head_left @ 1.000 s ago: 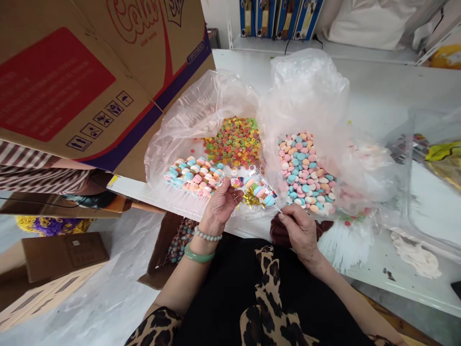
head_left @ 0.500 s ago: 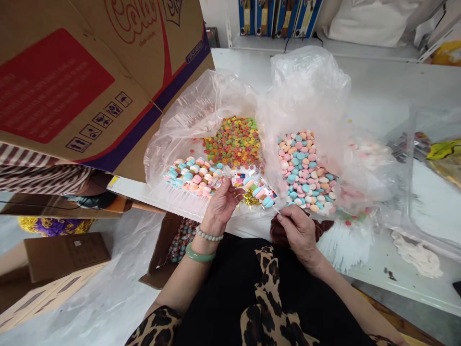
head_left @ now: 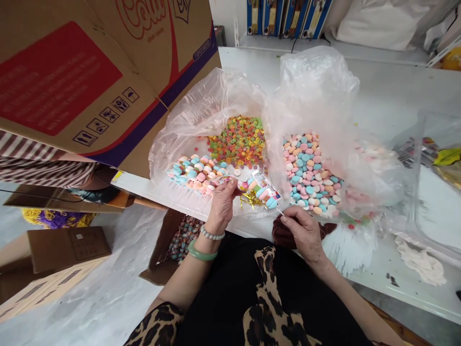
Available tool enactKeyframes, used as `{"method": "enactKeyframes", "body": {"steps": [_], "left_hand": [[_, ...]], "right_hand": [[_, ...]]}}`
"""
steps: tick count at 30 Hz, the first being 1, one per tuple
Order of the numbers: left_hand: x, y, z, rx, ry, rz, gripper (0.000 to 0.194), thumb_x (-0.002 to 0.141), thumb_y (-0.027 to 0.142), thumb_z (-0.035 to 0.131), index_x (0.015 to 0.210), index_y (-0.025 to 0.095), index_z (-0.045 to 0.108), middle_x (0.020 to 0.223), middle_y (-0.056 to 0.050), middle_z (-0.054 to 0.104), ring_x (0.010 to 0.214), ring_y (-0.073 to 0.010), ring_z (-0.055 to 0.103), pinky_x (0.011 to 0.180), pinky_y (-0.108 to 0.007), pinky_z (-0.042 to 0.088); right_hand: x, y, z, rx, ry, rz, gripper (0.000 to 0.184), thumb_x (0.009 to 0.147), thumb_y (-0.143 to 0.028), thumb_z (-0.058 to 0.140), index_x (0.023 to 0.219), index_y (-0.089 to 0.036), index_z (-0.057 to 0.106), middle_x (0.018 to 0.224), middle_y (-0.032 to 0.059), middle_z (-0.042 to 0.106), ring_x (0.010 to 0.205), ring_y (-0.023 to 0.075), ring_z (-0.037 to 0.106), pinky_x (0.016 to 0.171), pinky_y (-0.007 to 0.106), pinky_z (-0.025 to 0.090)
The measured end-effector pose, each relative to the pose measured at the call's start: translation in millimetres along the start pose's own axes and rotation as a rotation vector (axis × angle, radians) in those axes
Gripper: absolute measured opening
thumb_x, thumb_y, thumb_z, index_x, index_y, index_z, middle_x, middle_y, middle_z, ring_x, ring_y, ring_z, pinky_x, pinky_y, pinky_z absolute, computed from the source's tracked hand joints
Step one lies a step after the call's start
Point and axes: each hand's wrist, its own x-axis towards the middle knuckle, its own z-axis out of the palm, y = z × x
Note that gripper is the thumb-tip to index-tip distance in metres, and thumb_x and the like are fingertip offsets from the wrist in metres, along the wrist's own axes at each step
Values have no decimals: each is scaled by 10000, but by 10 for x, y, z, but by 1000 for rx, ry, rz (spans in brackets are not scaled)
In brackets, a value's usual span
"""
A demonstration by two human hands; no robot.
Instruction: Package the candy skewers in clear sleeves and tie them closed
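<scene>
My left hand (head_left: 222,204) is closed on the end of a small clear packet of pastel candies (head_left: 260,188) with a gold twist tie (head_left: 251,199) hanging under it. My right hand (head_left: 302,230) pinches a thin white stick (head_left: 280,211) that points up at the packet's lower end. Both hands hover at the table's front edge. Behind them lie open plastic bags: pastel round candies (head_left: 309,170) on the right, small orange and green ring candies (head_left: 240,142) in the middle, pastel pieces (head_left: 192,172) on the left.
A large cardboard box (head_left: 90,72) juts in at upper left, over a striped sleeve (head_left: 39,168) of another person. White sticks (head_left: 342,247) lie in a bundle at the table edge. A box of wrapped candies (head_left: 180,238) sits below the white table (head_left: 389,91). More bags lie right.
The view shifted slightly. My left hand turned its fingers over the packet's end; my right hand kept its pinch on the stick, close under the packet.
</scene>
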Motion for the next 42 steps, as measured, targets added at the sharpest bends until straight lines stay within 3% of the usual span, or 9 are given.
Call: {"method": "enactKeyframes", "body": {"steps": [6,11,17,22,28,38,42], "left_hand": [[8,-21,14,-186,75,-74,237,682,332,837,741,179,665,713,18,680,663,-116,635,654,-250,525],[24,-21,-4,-257,48,-102,222,685,310,836,772,190,671,752,10,712,689,-124,658,688,-258,546],[48,49,-69,-131,-8,-123,183,626,220,860,697,153,706,695,-1,698,630,-95,626,622,-201,502],[67,46,-148,82,-44,-160,168,613,215,858,662,121,728,638,-25,684,551,-81,571,541,-194,449],[38,-35,-120,8,-33,-175,237,590,269,875,692,123,719,637,-16,674,592,-109,615,636,-250,540],[-21,-107,-70,-36,-43,-232,370,648,450,832,817,147,703,746,-20,702,661,-137,652,669,-283,550],[-46,-88,-30,54,-89,-258,339,602,387,867,764,139,703,739,-25,701,655,-137,645,698,-291,541]], "right_hand": [[-17,-17,50,65,-86,62,137,831,-243,614,702,-211,580,660,-23,541,629,142,502,616,263,411],[39,27,26,79,-127,51,113,824,-257,622,720,-215,611,677,-16,555,646,150,515,630,269,429],[130,116,-58,68,-173,29,97,800,-242,641,707,-217,630,688,-20,567,668,149,530,671,275,429],[145,259,-61,98,-87,97,106,803,-263,640,709,-217,621,683,-24,553,667,147,506,653,275,409],[96,324,13,202,-30,209,113,784,-279,642,708,-206,601,633,-36,513,602,131,441,573,256,360],[83,279,151,348,-161,366,154,731,-292,674,663,-186,584,595,-37,443,555,103,332,513,251,244],[89,239,199,328,-182,376,153,731,-303,671,658,-190,598,593,-34,456,552,102,342,511,255,247]]}}
